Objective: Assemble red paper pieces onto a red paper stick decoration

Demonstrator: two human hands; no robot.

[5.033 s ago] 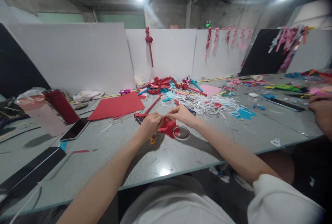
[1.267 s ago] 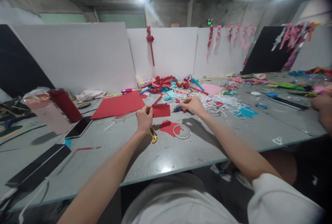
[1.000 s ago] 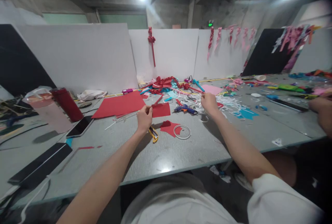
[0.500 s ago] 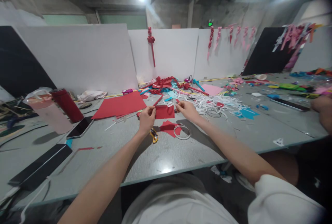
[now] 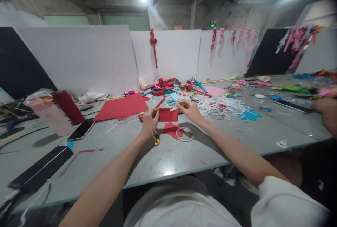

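My left hand [image 5: 150, 121] pinches the left end of a small red paper piece [image 5: 168, 115], held just above the table. Close to that paper's upper right corner, the thumb and fingers of my right hand [image 5: 191, 111] are closed on a narrow white strip [image 5: 173, 109], whose loose end lies across the paper's top edge. Below the paper are more red paper pieces [image 5: 171, 129], partly under a pale ring-shaped roll of tape [image 5: 184, 134]. A yellow utility knife [image 5: 156, 138] rests beside my left wrist.
Large red sheets [image 5: 121, 106] lie at left, near a phone [image 5: 81, 129], a red flask [image 5: 68, 107] and a clear jug [image 5: 50, 113]. White paper strips [image 5: 216, 106] are heaped right of my hands. Another person's hand [image 5: 325, 111] is at far right.
My right hand's fingertips have shifted slightly left and up. The white strip now runs from them across the paper's top edge. My left hand stays nearly in place.
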